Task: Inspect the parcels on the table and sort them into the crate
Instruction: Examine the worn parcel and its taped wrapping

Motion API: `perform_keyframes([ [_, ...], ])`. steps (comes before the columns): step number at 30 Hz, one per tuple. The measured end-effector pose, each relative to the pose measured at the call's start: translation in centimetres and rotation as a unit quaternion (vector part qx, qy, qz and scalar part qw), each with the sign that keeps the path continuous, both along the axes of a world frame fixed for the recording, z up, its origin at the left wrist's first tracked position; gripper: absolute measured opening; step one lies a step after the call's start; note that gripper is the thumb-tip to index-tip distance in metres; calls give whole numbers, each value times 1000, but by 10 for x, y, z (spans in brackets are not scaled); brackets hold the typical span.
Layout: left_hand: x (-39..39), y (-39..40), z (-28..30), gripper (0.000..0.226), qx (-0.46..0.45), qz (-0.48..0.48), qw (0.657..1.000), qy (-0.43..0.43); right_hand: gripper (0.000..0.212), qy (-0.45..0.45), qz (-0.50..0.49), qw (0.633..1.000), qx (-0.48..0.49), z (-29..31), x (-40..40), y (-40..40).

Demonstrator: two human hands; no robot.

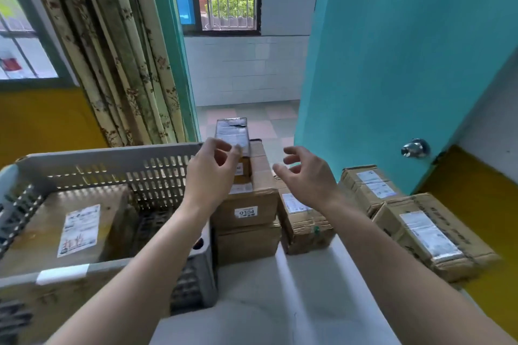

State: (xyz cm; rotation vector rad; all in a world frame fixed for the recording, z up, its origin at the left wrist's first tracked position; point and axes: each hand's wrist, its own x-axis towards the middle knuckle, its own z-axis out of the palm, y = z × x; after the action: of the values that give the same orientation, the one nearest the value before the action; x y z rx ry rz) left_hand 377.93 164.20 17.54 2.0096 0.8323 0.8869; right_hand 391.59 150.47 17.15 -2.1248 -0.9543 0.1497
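Note:
A grey slatted crate [112,159] stands on the left of the white table [269,302] with one labelled cardboard parcel [64,230] lying inside. Right of it is a stack of brown parcels [252,204], topped by a small dark glossy parcel [232,131]. My left hand [210,176] hovers over the stack, fingers loosely curled, fingertips close to the dark parcel; contact is unclear. My right hand [305,173] floats open beside the stack, above a taped parcel [302,218]. Two more labelled parcels [370,185] [431,235] lie at the right.
A teal door [392,64] with a metal knob [414,148] stands open behind the table on the right. Curtains [120,64] hang behind the crate. The table's near part between my forearms is bare white surface.

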Motion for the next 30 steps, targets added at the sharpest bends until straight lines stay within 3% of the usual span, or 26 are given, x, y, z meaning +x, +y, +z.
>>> perform_keyframes([
  [5, 54, -61, -22, 24, -15, -46, 998, 30, 47, 21, -33, 999, -13, -20, 62, -52],
  [11, 111, -101, -75, 40, -95, -89, 986, 101, 51, 77, -75, 993, -42, -63, 116, -94],
  [23, 161, -113, -190, 44, -234, -53, 948, 209, 65, 188, -97, 968, -137, -164, 165, -103],
  [30, 193, -117, -241, 65, -280, -13, 929, 242, 73, 256, -76, 943, -197, -217, 180, -88],
])
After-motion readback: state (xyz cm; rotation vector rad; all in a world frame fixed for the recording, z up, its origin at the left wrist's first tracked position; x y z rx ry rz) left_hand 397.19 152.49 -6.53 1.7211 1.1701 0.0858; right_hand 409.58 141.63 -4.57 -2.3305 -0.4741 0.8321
